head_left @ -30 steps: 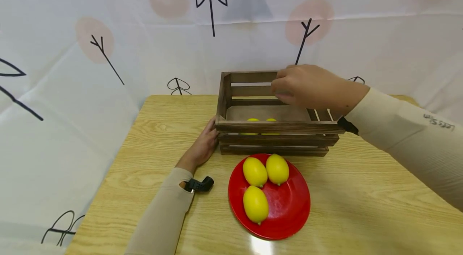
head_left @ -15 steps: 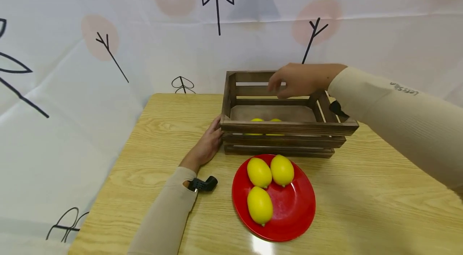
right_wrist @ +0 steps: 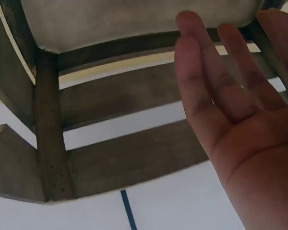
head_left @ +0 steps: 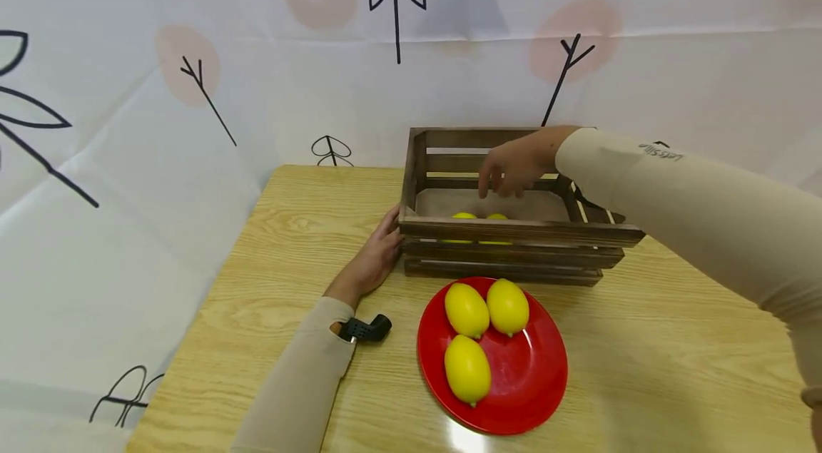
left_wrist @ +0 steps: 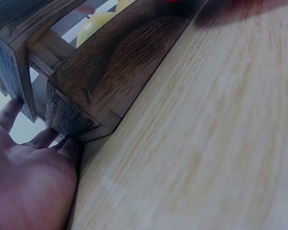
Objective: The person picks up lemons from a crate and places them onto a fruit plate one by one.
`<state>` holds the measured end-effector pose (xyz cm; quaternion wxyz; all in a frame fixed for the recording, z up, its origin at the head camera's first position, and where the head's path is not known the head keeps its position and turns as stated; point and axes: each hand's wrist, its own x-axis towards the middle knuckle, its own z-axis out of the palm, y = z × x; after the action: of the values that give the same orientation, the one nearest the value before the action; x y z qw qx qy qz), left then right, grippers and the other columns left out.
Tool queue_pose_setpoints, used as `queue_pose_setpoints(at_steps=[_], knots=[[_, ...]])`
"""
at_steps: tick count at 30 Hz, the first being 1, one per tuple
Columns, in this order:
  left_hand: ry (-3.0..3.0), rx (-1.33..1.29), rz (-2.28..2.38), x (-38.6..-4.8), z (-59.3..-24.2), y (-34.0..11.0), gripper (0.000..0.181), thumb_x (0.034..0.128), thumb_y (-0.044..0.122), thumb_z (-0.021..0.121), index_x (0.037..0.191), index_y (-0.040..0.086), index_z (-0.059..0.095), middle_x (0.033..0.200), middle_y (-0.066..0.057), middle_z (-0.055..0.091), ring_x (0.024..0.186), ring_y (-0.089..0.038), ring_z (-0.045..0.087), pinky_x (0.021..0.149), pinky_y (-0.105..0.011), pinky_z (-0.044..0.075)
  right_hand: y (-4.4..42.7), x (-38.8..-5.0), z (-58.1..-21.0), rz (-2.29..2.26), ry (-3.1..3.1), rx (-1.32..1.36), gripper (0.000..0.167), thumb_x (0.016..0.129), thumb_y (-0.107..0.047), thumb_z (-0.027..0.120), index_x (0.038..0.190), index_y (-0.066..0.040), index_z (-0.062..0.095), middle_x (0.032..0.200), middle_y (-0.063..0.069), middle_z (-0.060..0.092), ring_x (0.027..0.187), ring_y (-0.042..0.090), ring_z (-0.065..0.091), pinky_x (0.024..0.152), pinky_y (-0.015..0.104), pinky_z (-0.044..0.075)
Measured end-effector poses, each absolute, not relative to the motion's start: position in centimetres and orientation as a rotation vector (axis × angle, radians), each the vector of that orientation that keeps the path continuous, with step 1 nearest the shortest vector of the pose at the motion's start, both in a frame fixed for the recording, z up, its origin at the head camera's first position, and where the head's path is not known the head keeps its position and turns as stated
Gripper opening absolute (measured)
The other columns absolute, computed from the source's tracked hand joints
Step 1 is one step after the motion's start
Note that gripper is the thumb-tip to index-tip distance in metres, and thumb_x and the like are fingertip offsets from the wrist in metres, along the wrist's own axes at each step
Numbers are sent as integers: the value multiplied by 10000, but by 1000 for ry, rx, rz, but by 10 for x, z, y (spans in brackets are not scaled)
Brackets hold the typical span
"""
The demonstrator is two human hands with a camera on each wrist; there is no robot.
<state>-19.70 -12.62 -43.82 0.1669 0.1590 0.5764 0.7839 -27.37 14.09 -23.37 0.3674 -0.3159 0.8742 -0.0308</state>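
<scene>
A dark wooden slatted crate [head_left: 514, 228] stands at the back of the table, two yellow lemons [head_left: 464, 216] partly visible inside it behind the front slats. My left hand [head_left: 372, 260] rests against the crate's left end; in the left wrist view its fingertips touch the slat ends at the corner. Over the crate's inside hangs my right hand [head_left: 514, 164], fingers pointing down, holding nothing. The right wrist view shows that palm bare, its fingers [right_wrist: 189, 76] loosely extended. In front of the crate lies a red plate [head_left: 533, 389] with three lemons [head_left: 467, 371] on its left and back part.
The light wood table [head_left: 257, 296] reaches to a patterned white cloth [head_left: 257, 11] behind and at the left. Black wrist camera mount [head_left: 366, 329] juts from the left sleeve. The crate's walls surround the space beneath the right hand.
My right hand has gone down into the crate's opening, its fingers loosening from a curled shape to pointing downward. The left hand stays at the crate; the whole view has shifted slightly.
</scene>
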Motion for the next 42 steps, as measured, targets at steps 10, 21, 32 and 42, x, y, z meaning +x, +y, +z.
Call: queue_pose_setpoints(at_steps=[10,21,32,42], knots=[[1647,473,2214,-199,-438,-121,647,1047,165,344,1624,170,51,1684,-118,54,1518,-307,126,1246,-471,73,138,-276,-250,-54,2137,-695,454,984,3,494,1411,-131,573,1519,292,409,1101,302,661,938,479,546],[1651,484,2210,-198,-437,-124,625,1070,145,324,1626,182,41,1688,-102,49,1510,-305,154,1240,-473,101,135,-270,-261,-29,2138,-594,464,1014,-68,528,1463,-188,526,1590,295,275,946,193,691,834,357,580],[1666,502,2208,-198,-438,-128,620,1067,131,318,1626,194,56,1687,-115,64,1502,-305,178,1220,-464,156,130,-275,-270,-119,1991,-527,431,1040,-104,468,1456,-199,532,1593,205,334,1166,352,632,919,400,564],[1690,500,2195,-198,-438,-127,615,1071,142,326,1626,207,69,1690,-73,72,1511,-295,173,1233,-492,123,132,-279,-276,-186,1984,-521,377,1019,-74,519,1360,-191,629,1478,131,508,1040,250,684,931,398,560]])
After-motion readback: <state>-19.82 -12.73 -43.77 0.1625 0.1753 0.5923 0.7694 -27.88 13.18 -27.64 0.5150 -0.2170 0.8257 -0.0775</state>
